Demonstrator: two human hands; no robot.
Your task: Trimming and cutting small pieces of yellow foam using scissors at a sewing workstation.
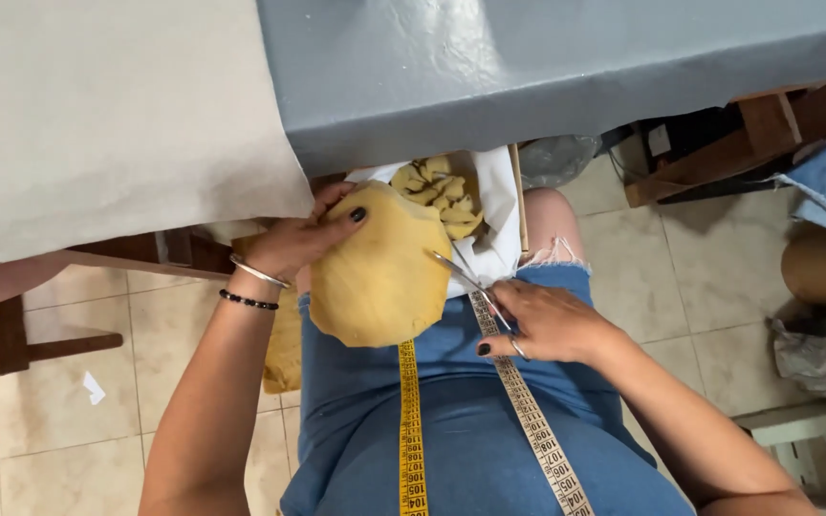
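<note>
draped nearest is a tape measure [411,420]; scissors [466,279] are gripped by the closed right hand [539,323], blades at the edge of a yellow fabric round [380,279], steadied over the lap by the left hand [300,239], fingers clamped on it.

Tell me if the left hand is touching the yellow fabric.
Touching. The head view shows the left hand with its fingers lying on the top edge of the yellow fabric.

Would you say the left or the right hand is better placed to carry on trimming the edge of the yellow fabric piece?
Probably the right hand: it holds the scissors, whose blades sit at the edge of the yellow fabric piece. The left hand grips the fabric's far side, steadying it.
</note>
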